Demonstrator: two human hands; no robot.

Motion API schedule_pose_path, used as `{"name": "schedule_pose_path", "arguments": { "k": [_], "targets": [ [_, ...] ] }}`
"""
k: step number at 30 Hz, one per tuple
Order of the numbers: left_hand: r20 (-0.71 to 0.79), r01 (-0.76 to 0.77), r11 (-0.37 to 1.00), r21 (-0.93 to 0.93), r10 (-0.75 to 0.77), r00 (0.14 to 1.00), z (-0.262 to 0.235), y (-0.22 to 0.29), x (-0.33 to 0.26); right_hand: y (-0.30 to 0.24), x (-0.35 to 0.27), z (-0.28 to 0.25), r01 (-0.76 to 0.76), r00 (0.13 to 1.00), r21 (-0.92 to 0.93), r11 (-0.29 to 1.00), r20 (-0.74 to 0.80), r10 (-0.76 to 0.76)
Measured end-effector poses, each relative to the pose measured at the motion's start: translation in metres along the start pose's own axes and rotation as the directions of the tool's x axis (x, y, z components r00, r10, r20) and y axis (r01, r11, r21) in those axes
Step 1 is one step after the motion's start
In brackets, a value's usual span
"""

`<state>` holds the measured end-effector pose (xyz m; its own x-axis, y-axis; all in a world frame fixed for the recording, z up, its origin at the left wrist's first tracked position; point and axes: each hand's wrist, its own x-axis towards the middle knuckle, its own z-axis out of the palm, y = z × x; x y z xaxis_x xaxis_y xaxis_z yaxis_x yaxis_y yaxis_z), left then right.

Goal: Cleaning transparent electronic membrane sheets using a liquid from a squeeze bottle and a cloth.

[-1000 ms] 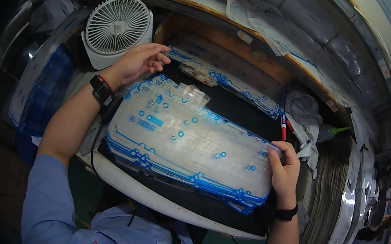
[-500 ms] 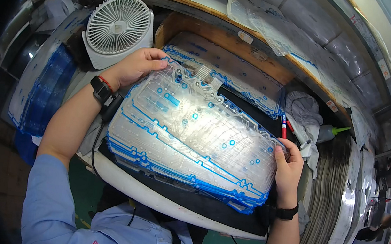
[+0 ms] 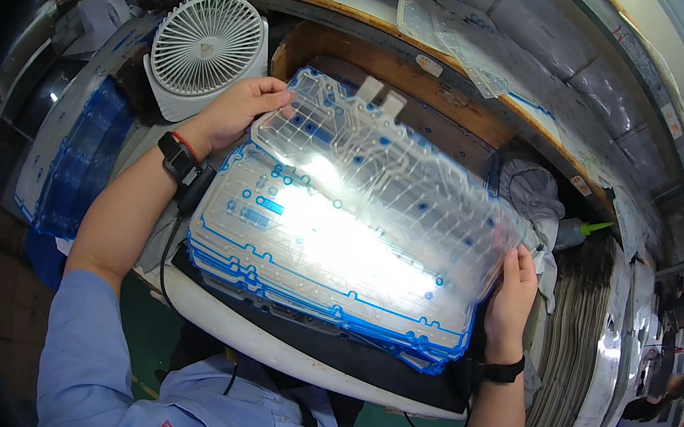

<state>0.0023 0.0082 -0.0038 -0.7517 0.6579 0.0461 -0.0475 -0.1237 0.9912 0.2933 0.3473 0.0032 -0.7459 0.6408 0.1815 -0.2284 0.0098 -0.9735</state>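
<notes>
A clear membrane circuit sheet with silvery traces and two short tails along its far edge is held up at a slant between my hands. My left hand pinches its far left corner, thumb on top. At the opposite end, my right hand grips the right edge between thumb and fingers. Beneath it lies a stack of similar blue-edged sheets on a black mat. Glare whitens the middle of the stack, and the raised sheet covers its far side.
Behind the sheet, a wooden-sided bin holds more sheets. A white fan stands at the far left, beside a blue-edged stack. To the right are a grey cloth, a green-tipped bottle and tall piled sheets.
The top sheet has risen off the stack and moved away from me, its far edge tilting up. My left hand has shifted slightly left; my right hand has moved a little to the right.
</notes>
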Motion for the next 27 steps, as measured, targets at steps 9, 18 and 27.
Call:
{"name": "schedule_pose_path", "arguments": {
  "k": [9, 18, 27],
  "targets": [
    [-0.004, -0.131, 0.973, -0.189, 0.133, 0.991, -0.005, -0.003, 0.003, 0.006, 0.0, -0.022, 0.072, 0.997, -0.11, 0.991, -0.012, -0.074],
    [0.04, -0.215, 0.966, -0.141, 0.223, 0.974, -0.003, -0.001, 0.001, 0.001, -0.003, -0.014, 0.138, 0.99, -0.068, 0.988, 0.022, -0.136],
    [0.053, -0.002, 0.999, 0.037, 0.0, 0.999, 0.017, 0.014, -0.007, 0.001, -0.003, -0.013, 0.062, 0.998, -0.082, 0.995, 0.0, -0.062]
  ]
}}
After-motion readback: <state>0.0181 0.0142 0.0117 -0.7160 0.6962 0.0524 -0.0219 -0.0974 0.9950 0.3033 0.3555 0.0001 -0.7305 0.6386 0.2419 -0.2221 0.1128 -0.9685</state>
